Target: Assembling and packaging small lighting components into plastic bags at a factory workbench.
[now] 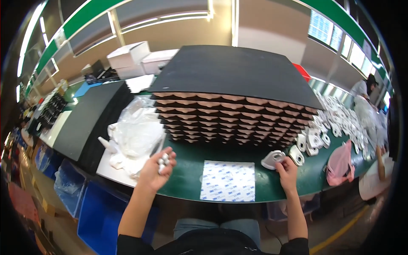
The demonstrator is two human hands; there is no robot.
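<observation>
My left hand [156,173] is turned palm up, its fingers curled around several small white pieces [162,162] whose exact kind I cannot make out. In my right hand [288,173], between thumb and fingers, is a white plastic part [272,160] with a round ring opening. A similar white part [296,155] lies just beyond that hand, at the edge of a large heap of white parts [340,114]. Between my hands a white sheet with blue print [228,180] lies flat on the green table [185,170].
A tall stack of black trays with scalloped dividers [238,85] stands at the back. At left are crumpled white plastic bags [138,127], another dark stack [91,114] and blue bins [100,214] below. A pink bag [340,163] sits at right, near another person [374,170].
</observation>
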